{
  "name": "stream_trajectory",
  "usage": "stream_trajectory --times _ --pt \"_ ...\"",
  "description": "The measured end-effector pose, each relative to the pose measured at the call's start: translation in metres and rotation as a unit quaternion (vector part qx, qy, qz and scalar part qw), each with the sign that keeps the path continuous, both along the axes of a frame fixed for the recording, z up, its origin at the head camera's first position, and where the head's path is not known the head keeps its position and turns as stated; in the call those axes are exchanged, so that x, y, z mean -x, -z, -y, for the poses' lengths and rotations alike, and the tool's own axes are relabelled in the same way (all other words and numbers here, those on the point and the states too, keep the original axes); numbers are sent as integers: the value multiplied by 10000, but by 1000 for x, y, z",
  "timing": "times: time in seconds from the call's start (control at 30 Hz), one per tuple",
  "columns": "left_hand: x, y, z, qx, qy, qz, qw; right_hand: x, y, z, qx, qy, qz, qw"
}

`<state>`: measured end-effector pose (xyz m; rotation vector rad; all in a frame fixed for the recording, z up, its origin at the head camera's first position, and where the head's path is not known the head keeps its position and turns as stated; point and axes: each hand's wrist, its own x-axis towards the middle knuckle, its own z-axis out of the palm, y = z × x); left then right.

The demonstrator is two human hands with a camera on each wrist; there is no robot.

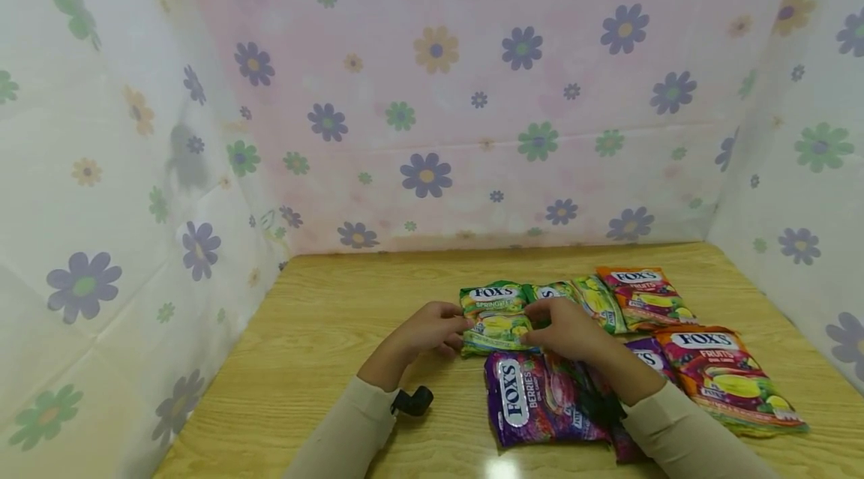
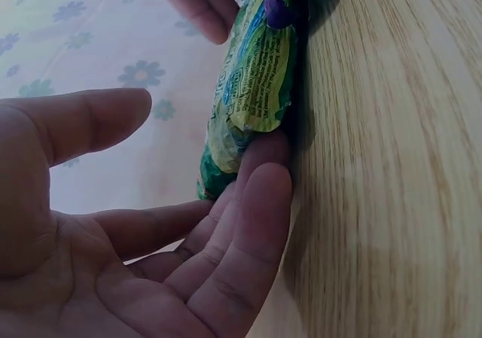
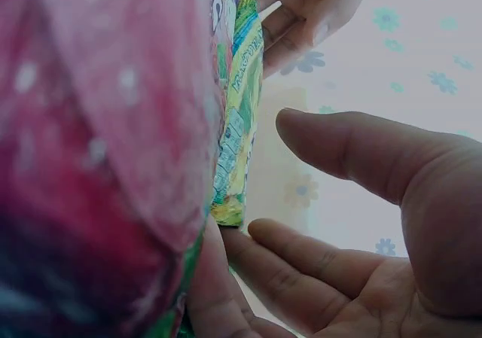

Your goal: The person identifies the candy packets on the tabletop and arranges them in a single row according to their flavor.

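A green and yellow bag of Fox's Spring Tea candy (image 1: pixel 498 321) lies flat on the wooden table between both hands. My left hand (image 1: pixel 432 330) is at its left edge; in the left wrist view the fingers (image 2: pixel 260 217) reach against the green bag's side, with the thumb raised apart from it. From the right, my right hand (image 1: pixel 572 327) has its fingertips at the opposite edge. The right wrist view shows those fingers (image 3: pixel 282 274) extended along the bag's end and the thumb held away. Just below the right hand lies a purple Berries candy bag (image 1: pixel 516 396).
Two more green candy bags (image 1: pixel 601 303) lie to the right, beside an orange Fruits bag (image 1: pixel 644 299). Nearer, another orange Fruits bag (image 1: pixel 732 378) overlaps a second purple bag (image 1: pixel 648 351). Flowered cloth walls (image 1: pixel 432 127) enclose the table (image 1: pixel 324 329) at back and sides.
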<state>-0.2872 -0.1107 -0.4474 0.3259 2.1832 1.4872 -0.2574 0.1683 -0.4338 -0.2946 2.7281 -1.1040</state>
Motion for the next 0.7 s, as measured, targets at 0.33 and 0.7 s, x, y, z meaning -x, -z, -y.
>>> stream_trajectory --times 0.33,0.7 --pt "2 -3 4 17 -196 -253 9995 4 -5 5 197 -67 -80 9998" --pt "6 -13 26 43 -461 -700 9965 8 -16 25 693 -277 -85 9972"
